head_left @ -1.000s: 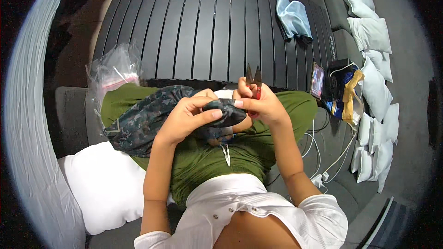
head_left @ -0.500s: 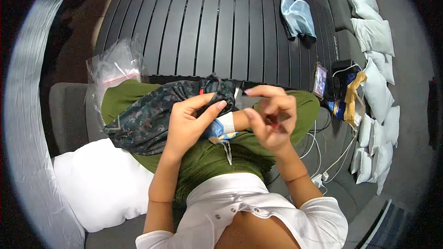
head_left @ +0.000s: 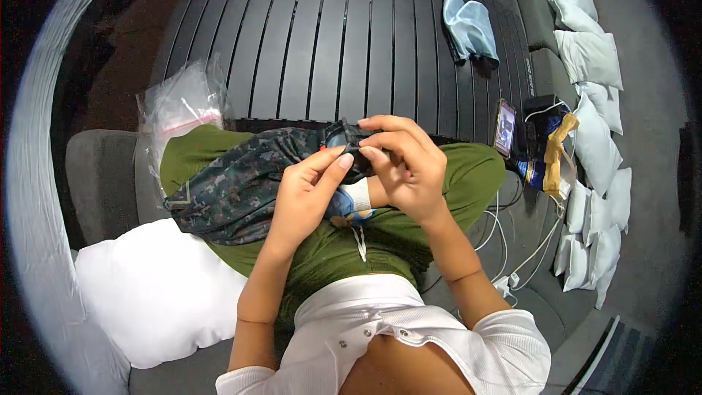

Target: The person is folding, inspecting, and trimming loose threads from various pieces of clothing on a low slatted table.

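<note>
Camouflage-print fabric [head_left: 241,186] lies across the seated person's green-trousered lap, its right end gathered between both hands at mid-frame, near the edge of the dark slatted table [head_left: 329,36]. Head view: the left hand [head_left: 311,194] is curled, thumb and forefinger pinching the gathered dark edge; the right hand [head_left: 406,164] is closed round the same edge from the far side. Good practice, as a judgement: keep the pinch points close together and the cloth taut. A clear plastic bag [head_left: 183,106] lies at left.

The person wears a white short-sleeved top [head_left: 409,336] and olive-green trousers [head_left: 344,249].
</note>
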`<state>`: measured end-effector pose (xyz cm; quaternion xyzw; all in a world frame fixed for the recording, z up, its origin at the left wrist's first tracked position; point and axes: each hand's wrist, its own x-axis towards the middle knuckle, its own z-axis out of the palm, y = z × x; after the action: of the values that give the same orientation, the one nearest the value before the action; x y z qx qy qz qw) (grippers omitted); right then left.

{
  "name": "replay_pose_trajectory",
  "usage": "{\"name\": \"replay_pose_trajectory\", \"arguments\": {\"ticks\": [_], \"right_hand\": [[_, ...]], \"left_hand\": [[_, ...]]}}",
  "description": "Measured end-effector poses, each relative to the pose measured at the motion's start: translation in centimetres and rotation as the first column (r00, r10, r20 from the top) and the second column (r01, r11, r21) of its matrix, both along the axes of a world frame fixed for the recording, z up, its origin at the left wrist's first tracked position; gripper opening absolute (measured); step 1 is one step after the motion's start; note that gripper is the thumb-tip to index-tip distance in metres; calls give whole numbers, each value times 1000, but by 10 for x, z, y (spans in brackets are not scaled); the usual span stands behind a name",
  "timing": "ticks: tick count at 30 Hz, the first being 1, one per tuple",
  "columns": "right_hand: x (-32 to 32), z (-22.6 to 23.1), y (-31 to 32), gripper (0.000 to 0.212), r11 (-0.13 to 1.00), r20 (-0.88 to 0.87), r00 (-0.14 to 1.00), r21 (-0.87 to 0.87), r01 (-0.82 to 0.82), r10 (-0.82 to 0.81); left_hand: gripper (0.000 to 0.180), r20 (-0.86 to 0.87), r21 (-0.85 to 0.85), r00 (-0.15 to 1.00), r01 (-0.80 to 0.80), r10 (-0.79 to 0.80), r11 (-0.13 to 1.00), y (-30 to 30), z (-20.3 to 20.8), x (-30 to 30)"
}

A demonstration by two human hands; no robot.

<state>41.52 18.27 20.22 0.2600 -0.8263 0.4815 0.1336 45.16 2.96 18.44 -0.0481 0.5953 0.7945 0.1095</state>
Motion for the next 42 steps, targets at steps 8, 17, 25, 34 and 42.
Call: {"name": "replay_pose_trajectory", "arguments": {"ticks": [8,17,25,34,42], "right_hand": [[-4,-12,5,6,948,231,973,-309,70,3],[-3,-4,0,13,998,-166,986,66,-8,19],[-4,-6,1,10,989,-222,975,140,36,-4],[12,-10,2,5,949,333,943,-296,106,-2],[9,-4,2,12,973,207,977,-211,95,-50]], "left_hand": [[22,2,52,999,-48,48,997,-1,1,-3],[21,-21,-51,999,-47,46,998,0,-2,-2],[19,-96,-102,989,-121,111,987,6,-5,-2],[18,57,37,997,-51,48,998,4,-1,-3],[17,38,7,996,-77,77,997,1,-4,-4]]}}
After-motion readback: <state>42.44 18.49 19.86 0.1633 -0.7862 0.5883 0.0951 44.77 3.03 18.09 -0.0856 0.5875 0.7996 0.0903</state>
